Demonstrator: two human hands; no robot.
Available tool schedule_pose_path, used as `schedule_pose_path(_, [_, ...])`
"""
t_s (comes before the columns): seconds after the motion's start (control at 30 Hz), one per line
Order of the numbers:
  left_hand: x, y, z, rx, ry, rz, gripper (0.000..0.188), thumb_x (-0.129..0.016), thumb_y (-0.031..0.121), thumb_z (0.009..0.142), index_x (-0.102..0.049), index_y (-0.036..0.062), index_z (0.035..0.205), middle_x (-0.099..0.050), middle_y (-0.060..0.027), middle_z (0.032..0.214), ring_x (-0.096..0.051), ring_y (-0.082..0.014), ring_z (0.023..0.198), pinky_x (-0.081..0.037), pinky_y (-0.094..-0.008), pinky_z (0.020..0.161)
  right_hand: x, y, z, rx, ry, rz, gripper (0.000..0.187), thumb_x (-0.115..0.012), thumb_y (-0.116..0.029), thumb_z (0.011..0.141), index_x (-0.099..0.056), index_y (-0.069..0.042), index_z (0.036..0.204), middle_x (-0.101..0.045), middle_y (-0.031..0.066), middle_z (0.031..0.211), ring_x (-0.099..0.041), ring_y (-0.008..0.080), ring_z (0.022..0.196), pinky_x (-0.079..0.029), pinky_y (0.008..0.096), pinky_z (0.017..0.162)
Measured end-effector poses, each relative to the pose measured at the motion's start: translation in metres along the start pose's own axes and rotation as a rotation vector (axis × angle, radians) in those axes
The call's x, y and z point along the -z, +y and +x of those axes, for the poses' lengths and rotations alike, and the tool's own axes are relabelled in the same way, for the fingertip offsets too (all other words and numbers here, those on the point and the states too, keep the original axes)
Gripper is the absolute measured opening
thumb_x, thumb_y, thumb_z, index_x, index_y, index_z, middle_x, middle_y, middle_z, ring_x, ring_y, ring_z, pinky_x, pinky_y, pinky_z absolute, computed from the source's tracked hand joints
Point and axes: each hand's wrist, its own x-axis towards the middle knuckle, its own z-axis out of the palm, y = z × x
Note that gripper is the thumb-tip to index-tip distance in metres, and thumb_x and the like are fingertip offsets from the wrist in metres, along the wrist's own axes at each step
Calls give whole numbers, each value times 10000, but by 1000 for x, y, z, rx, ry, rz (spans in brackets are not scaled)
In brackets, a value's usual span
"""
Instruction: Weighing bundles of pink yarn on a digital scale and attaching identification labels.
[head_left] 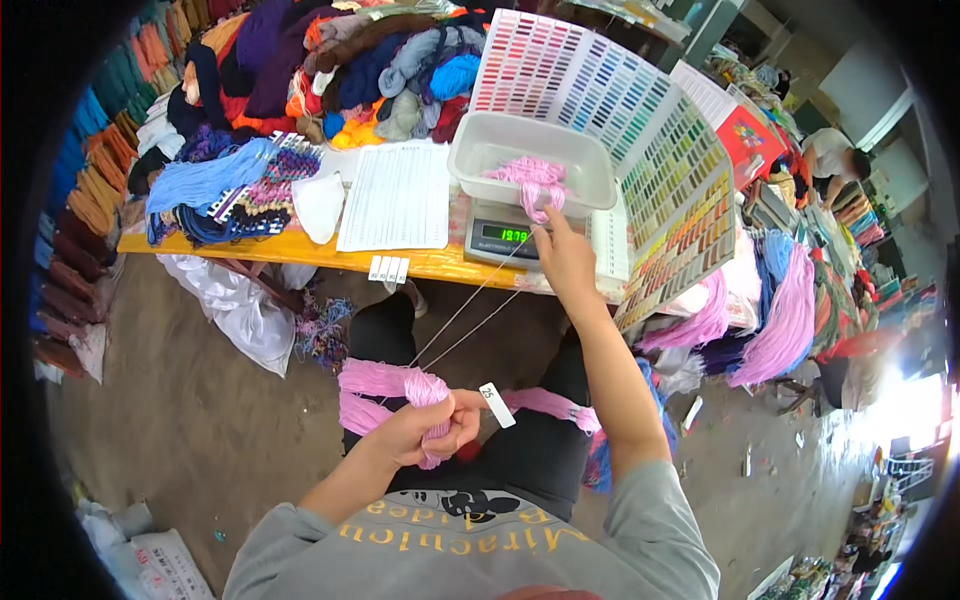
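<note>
My left hand (436, 430) is closed around a skein of pink yarn (380, 382) above my lap. A small white tag (495, 404) stands out beside its fingers, and more pink yarn (548, 404) lies across my thigh to the right. At the table, my right hand (563, 250) has its fingers closed on pink yarn (538, 203) hanging over the front rim of a translucent plastic tub (590, 190). Loose pink yarn lies inside the tub, which rests on a digital scale (490, 238) with a lit green display. Thin strands (468, 308) stretch between the skein and the tub.
Behind the tub stands an unfolded colour chart (625, 110). Printed sheets (396, 197), a white pad (318, 207) and blue yarn (210, 183) lie left of the scale. Coloured yarn is heaped at the back (380, 70). Pink hanks (775, 310) hang at the right; another person (832, 160) bends beyond.
</note>
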Motion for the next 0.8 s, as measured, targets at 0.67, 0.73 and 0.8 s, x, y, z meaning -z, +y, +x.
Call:
schedule_pose_path(0.67, [-10,46,-19,-570,651,273,24,-561,49,857,-549,30,865,-458,13,612,-353,-29,435,-253,-174,399,-1,2,-219,411,-840,-75,104,-563,-172,836,-555,-69,823,-504,123,972,-594,308,799,-479,420,619])
schedule_pose_path(0.73, [-9,43,-10,-514,525,337,31,-561,11,833,-573,32,852,-561,-55,902,-373,-16,471,-277,-176,418,17,3,-196,362,-614,204,106,-581,-161,840,-574,-62,880,-496,112,962,-587,277,804,-490,367,641])
schedule_pose_path(0.8, [-17,42,1,-402,394,401,60,-567,-4,816,-588,23,865,-473,-97,1286,-390,-7,518,-301,-175,441,44,-19,-165,-112,-909,710,222,-524,-229,901,-571,-20,845,-589,57,764,-589,177,581,-453,294,521])
